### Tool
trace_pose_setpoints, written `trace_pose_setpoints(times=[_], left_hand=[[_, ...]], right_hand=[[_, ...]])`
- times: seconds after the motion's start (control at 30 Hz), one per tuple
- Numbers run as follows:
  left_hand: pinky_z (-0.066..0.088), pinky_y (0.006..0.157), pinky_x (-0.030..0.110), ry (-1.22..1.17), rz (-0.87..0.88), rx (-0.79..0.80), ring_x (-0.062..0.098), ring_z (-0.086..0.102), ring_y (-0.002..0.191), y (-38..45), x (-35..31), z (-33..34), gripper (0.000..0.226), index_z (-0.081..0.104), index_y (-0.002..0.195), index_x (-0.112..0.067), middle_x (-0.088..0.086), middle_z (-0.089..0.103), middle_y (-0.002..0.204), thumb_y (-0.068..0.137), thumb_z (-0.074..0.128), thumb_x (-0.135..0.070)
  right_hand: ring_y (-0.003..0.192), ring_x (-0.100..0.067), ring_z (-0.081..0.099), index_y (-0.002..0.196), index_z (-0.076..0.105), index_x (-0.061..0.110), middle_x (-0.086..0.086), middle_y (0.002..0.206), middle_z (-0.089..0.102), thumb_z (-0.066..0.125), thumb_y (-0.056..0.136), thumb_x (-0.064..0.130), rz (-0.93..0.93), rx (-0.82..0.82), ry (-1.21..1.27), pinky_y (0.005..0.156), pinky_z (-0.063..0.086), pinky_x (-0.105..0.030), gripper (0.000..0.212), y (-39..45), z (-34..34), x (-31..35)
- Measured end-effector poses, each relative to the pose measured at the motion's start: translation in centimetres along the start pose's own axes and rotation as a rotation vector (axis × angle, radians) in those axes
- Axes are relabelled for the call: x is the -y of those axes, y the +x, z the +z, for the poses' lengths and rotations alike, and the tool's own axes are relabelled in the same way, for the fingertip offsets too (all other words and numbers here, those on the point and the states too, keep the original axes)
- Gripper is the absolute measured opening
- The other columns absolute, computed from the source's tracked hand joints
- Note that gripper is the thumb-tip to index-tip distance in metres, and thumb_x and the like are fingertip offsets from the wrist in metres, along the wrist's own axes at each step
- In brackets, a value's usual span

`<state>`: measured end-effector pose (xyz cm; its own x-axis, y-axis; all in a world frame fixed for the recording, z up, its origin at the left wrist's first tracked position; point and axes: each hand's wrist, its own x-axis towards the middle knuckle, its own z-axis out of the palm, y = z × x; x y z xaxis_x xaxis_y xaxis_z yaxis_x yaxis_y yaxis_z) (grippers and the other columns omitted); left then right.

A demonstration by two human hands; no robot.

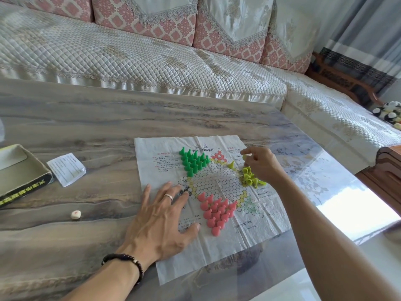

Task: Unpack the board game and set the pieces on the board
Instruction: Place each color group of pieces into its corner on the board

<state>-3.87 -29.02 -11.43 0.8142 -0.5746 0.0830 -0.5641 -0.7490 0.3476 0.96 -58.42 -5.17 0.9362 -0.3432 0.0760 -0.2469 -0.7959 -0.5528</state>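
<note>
The green and pink sets stand placed, so the yellow-green plastic pawns (249, 177), heaped at the right edge of the creased paper game sheet (217, 240), are in hand. The right hand (263, 165) pinches one pawn above the heap; next it must stand upright on a yellow-corner circle. The left hand (161, 222) lies flat, fingers spread, pressing the sheet's left side.

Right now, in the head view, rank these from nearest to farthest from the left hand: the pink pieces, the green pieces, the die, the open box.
From the left hand, pressing flat on the paper board:
1. Pink pieces, just to its right on the board.
2. Die and green pieces, too close to call: the die to its left on the table, the green ones beyond it on the board.
3. Open box, far left.
</note>
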Motion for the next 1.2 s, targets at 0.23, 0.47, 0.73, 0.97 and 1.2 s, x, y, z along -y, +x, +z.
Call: trace_pose_setpoints(times=[0.23,0.47,0.73,0.97,1.2], left_hand=[[-0.009,0.118,0.052,0.013,-0.002,0.02,0.013,-0.008,0.148,0.0,-0.1,-0.1,0.082,0.02,0.151,-0.026,-0.003,0.009,0.161,0.084,0.028,-0.072],[-0.008,0.118,0.053,0.008,-0.002,0.013,0.013,-0.006,0.148,0.0,0.0,-0.1,0.082,0.021,0.151,-0.026,-0.002,0.01,0.161,0.083,0.029,-0.072],[-0.008,0.118,0.053,0.018,-0.003,0.022,0.012,-0.008,0.148,0.0,0.0,0.0,0.082,0.018,0.152,-0.026,-0.002,0.007,0.162,0.084,0.029,-0.072],[-0.007,0.118,0.053,0.019,0.002,0.012,0.011,-0.008,0.147,0.1,0.0,0.0,0.081,0.019,0.151,-0.027,-0.004,0.009,0.161,0.084,0.028,-0.072],[-0.008,0.118,0.053,0.014,0.001,0.001,0.013,-0.005,0.148,0.1,0.1,0.2,0.083,0.021,0.151,-0.026,-0.002,0.011,0.161,0.083,0.028,-0.073]], right_hand=[[0.068,-0.007,0.061,0.086,0.063,0.015,0.002,0.077,0.066,0.064,0.083,0.005,-0.063,0.052,-0.251,0.061,0.052,-0.02,0.01,-0.3,0.5,0.0],[0.061,-0.01,0.063,0.079,0.069,0.01,0.0,0.071,0.068,0.061,0.085,0.001,-0.097,0.118,-0.392,0.063,0.059,-0.03,0.013,0.1,1.4,0.1],[0.062,-0.009,0.063,0.085,0.067,0.01,-0.002,0.076,0.067,0.062,0.084,0.0,-0.071,0.104,-0.337,0.057,0.055,-0.019,0.012,0.2,2.0,0.5],[0.07,-0.011,0.063,0.104,0.065,0.008,-0.003,0.09,0.069,0.066,0.083,0.006,-0.094,0.059,-0.266,0.056,0.044,-0.014,0.022,-0.1,1.7,0.1],[0.078,-0.012,0.066,0.096,0.072,0.01,-0.002,0.095,0.071,0.061,0.084,0.002,-0.153,0.08,-0.363,0.076,0.057,-0.028,0.018,-0.8,-0.3,-1.0]])
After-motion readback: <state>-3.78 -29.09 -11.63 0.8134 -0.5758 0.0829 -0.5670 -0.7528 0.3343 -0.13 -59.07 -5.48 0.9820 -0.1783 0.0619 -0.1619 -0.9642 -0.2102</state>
